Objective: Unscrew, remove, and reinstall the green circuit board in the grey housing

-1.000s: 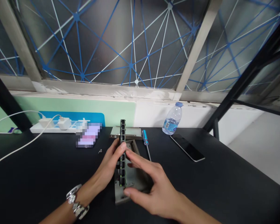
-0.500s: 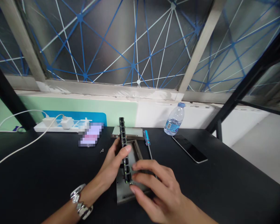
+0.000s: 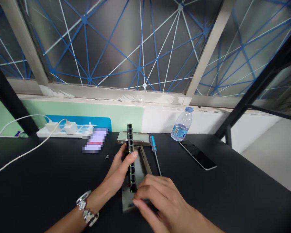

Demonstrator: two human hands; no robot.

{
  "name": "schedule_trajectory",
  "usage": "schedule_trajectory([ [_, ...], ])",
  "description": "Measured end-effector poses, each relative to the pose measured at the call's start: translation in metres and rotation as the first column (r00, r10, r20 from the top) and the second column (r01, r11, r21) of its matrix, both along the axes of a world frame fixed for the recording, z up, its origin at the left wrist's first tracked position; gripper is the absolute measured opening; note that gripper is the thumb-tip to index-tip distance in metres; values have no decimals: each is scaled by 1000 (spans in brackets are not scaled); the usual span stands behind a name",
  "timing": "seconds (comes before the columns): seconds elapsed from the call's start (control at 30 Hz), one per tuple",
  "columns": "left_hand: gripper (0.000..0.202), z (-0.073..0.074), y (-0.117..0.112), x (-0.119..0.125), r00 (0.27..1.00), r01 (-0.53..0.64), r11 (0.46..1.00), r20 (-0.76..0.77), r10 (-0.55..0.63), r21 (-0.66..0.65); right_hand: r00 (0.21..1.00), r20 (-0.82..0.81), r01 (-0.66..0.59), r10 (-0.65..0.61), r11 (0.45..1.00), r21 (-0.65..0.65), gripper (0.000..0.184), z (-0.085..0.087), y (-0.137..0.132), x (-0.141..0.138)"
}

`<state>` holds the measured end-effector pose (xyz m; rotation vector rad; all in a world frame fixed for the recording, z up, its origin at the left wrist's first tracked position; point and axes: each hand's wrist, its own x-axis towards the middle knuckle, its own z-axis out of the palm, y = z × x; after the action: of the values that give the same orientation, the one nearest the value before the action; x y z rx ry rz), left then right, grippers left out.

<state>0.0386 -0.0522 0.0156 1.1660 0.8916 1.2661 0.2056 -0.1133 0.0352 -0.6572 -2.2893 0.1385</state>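
Observation:
My left hand (image 3: 122,165) grips a narrow circuit board with a row of network ports (image 3: 130,139), held on edge with its ports facing me. The thumb presses on the near side; the other fingers are hidden behind. At the board's lower end, my right hand (image 3: 160,197) has its fingers curled and its thumb close to the index fingertip. Whatever lies in that pinch is too small or hidden to make out. Under both hands rests an open grey metal case (image 3: 129,204), partly covered by them. A screwdriver (image 3: 153,144) with a blue clear handle lies right of the case.
Behind the case lies a flat metal cover (image 3: 135,138). Several small screws (image 3: 107,157) sit to the left. A blurred-screen phone (image 3: 95,140) and a power strip (image 3: 45,132) with cables are farther left. A water bottle (image 3: 181,126) and a dark phone (image 3: 197,155) stand right.
My right hand's fingers have gone from spread apart to curled together at the board's lower end. The board has shifted slightly right and is more upright, still in my left hand.

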Motion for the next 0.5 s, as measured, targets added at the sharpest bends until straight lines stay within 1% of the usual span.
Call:
schedule_trajectory([
  [0.1,44,0,-1,1,1000,3,1000,-5,-3,-2,999,-11,-40,40,999,23,10,3,4,2],
  [0.23,47,3,-3,1,999,-35,999,-30,35,5,999,-5,-35,35,996,81,6,6,5,4],
  [0.37,46,8,-3,-1,998,-54,998,-27,55,41,999,39,-10,7,997,74,6,5,2,1],
  [0.5,48,12,-2,-2,997,-60,996,-45,63,62,995,97,-28,21,997,78,7,4,2,0],
])
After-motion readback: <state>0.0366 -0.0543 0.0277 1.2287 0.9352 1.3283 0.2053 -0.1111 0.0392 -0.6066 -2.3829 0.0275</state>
